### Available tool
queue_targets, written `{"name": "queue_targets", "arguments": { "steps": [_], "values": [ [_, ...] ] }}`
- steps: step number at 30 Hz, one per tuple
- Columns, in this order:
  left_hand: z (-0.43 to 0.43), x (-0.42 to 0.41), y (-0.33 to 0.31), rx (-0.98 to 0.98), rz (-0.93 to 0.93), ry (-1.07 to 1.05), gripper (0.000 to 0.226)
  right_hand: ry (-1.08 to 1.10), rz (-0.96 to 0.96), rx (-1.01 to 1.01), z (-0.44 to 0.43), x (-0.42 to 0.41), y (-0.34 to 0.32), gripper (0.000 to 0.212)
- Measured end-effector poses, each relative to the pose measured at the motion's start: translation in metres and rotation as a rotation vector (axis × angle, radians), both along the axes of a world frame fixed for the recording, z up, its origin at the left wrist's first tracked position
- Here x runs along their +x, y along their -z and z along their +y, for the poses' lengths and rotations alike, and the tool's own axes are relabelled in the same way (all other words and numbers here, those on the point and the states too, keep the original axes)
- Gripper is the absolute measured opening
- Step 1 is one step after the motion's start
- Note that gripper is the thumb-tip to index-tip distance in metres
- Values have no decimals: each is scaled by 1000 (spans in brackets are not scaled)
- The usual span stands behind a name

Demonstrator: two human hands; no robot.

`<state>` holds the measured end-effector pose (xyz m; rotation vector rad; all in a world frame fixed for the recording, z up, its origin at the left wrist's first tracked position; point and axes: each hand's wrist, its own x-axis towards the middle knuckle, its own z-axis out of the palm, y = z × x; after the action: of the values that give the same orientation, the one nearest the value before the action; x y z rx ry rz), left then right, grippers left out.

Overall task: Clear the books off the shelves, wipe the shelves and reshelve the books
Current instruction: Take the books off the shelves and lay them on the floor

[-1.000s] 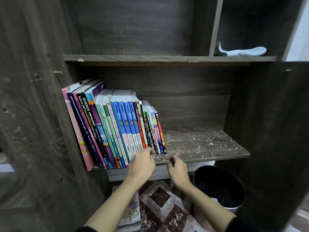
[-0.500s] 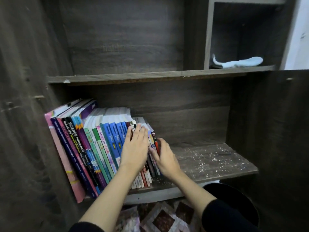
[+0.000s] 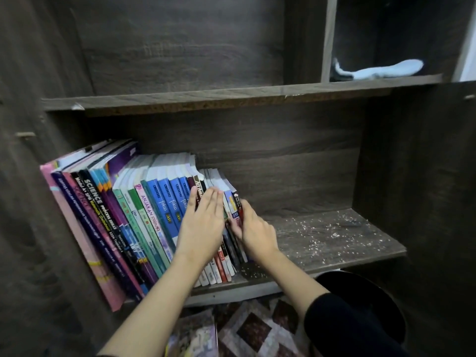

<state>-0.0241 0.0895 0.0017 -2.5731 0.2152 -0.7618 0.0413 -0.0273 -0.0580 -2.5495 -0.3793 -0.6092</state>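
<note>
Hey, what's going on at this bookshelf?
A person is at a dark wooden bookshelf. The left hand lies flat on the spines of a leaning row of books, the right hand against its right end. The shelf board beside them is strewn with pale specks; a light blue cloth lies above.

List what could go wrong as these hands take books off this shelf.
1. The row of leaning colourful paperback books may slump once the end ones under the left hand and right hand leave.
2. Thin end books could slip and drop into the round black bin below.
3. Dragging books may sweep the white specks off the dark wooden shelf onto the floor.
</note>
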Motion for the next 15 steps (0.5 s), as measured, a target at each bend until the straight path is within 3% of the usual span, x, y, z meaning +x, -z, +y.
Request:
{"name": "queue_targets", "arguments": {
  "steps": [9, 15],
  "values": [
    [1, 1, 1, 18, -1, -1, 62, 7, 51, 279, 5, -4, 12, 63],
    [0, 2, 4, 21, -20, 12, 63, 86, 207, 409, 6, -1, 31, 59]
  ]
}}
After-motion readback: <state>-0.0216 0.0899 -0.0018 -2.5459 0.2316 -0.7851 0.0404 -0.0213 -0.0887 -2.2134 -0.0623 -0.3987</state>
